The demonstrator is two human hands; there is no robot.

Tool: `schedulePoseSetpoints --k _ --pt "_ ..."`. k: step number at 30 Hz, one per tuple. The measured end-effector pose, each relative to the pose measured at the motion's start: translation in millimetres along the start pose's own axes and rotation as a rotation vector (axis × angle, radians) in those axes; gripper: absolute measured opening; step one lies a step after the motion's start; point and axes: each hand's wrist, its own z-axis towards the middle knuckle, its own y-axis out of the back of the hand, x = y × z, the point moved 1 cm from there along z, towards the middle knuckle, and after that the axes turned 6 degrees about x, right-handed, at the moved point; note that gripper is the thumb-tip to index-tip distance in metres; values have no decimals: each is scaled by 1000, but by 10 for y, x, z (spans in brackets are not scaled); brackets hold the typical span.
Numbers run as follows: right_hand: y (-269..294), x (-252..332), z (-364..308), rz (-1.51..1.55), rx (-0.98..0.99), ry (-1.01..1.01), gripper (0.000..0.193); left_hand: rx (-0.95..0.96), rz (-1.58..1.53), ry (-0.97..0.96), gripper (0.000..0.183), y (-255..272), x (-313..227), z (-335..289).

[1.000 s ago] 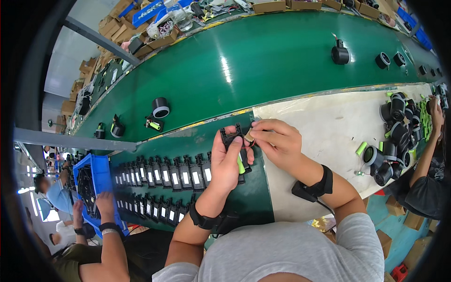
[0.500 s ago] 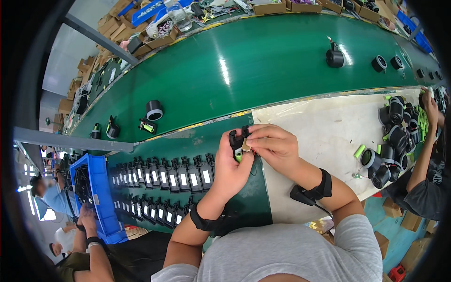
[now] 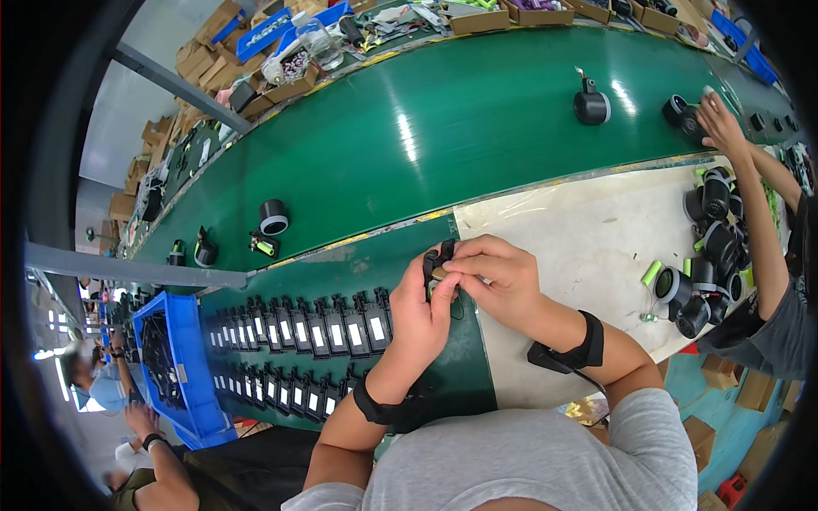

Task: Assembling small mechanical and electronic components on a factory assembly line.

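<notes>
Above the front edge of the green belt, my left hand (image 3: pixel 419 322) is closed around a small black plastic part (image 3: pixel 438 254). My right hand (image 3: pixel 501 271) pinches at the same part from the right, fingertips and thumb meeting my left thumb. A small tan piece (image 3: pixel 440 273) shows between the fingers; most of the part is hidden by them. Left of my hands, black plastic housings (image 3: pixel 336 334) with white labels stand in two rows on the green work surface (image 3: pixel 456 366).
A blue crate (image 3: pixel 189 358) of black parts stands at the left, a co-worker's hand (image 3: pixel 143 417) beside it. Black cylindrical units (image 3: pixel 591 106) sit on the green belt (image 3: pixel 358 153). More units (image 3: pixel 720 243) pile up at right, near another co-worker's arm (image 3: pixel 767 230).
My fingers have shifted on the black part, my right fingertips now closer to my left thumb. Units on the belt have moved left. The right co-worker's hand has reached to the belt.
</notes>
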Motion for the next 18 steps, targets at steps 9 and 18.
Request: schedulePoseSetpoints --k 9,18 --pt "-88 -45 -39 -8 -125 66 17 -28 -219 -7 24 -54 -39 49" --pt "-20 -140 247 -40 7 -76 8 -1 -189 103 26 66 202 271"
